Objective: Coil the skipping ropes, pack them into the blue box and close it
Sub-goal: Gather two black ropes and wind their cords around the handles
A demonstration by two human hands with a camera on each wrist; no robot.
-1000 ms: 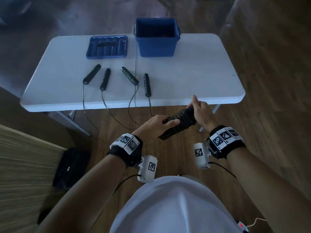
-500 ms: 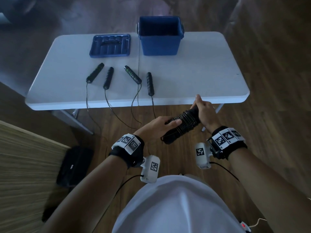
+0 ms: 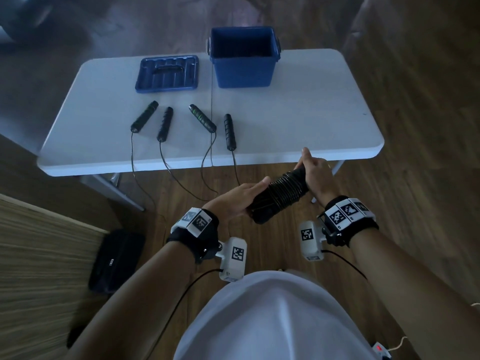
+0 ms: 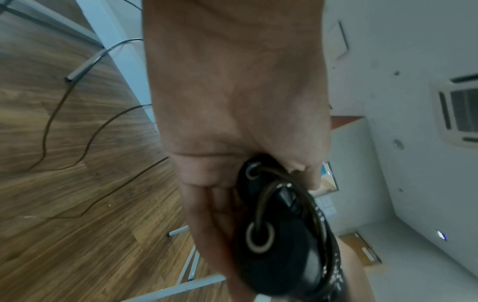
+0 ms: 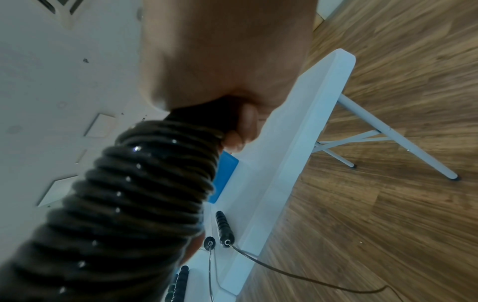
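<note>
On the white table (image 3: 298,120) over wood floor (image 3: 415,203): four rope handles (image 3: 230,132).

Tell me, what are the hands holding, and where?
One skipping rope, wound around its paired handles. The right hand grips the upper end; the left hand holds the lower end, where the cord comes out.

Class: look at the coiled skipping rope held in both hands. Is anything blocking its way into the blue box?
Nothing visible does. The blue box stands open, its lid lying beside it, left of it.
</note>
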